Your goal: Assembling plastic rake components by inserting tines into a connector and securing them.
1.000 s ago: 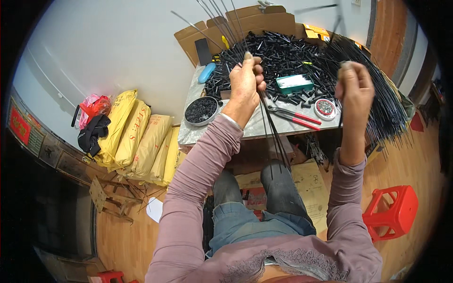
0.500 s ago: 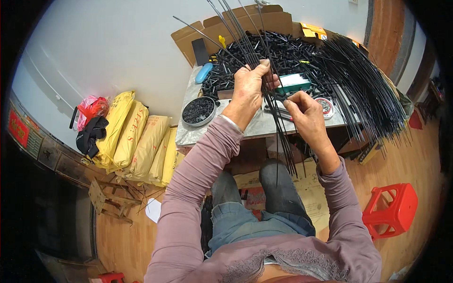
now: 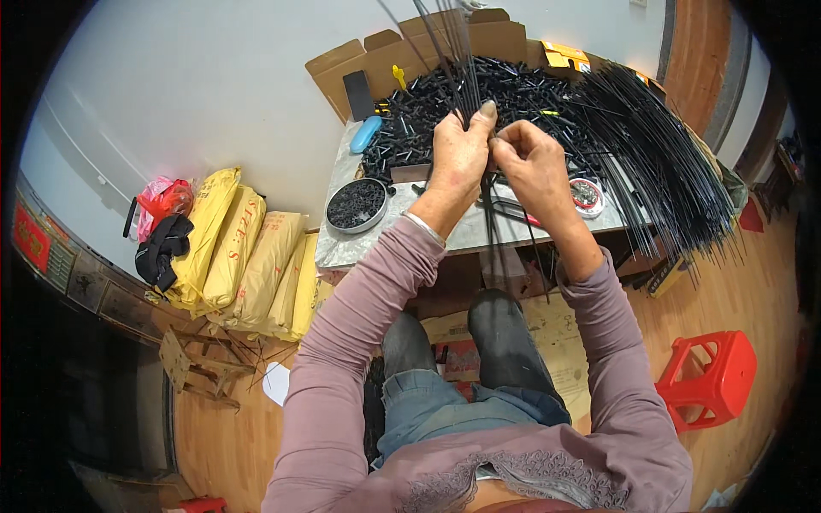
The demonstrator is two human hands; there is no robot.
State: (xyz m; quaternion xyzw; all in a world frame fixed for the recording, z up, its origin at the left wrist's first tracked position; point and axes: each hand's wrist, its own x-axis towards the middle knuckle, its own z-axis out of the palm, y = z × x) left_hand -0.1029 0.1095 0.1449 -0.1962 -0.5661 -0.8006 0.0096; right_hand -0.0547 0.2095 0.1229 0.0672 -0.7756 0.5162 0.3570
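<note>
My left hand (image 3: 459, 152) is closed around a bundle of long thin black rods (image 3: 463, 64), its thumb pointing up. The rods stand out above the fist, blurred near the top, and their lower ends hang below it over the table's front edge. Close beside it, my right hand (image 3: 540, 175) is pinched at the bundle's right side. What lies between its fingertips is too small to make out. Behind both hands spreads a heap of short black tube-like pieces (image 3: 410, 120). Many more long black rods (image 3: 663, 154) lie piled on the right of the table (image 3: 338, 244).
A round tray of small black rings (image 3: 357, 205) sits at the table's left, near a blue case (image 3: 366, 134). A round dish of small metal parts (image 3: 587, 197) is right of my hands. Yellow sacks (image 3: 244, 256) stand left; a red stool (image 3: 708, 380) stands right.
My right hand has moved up and left, close against my left hand. The rods have drawn together into a tighter, more upright bundle. The green box of white pieces is now hidden.
</note>
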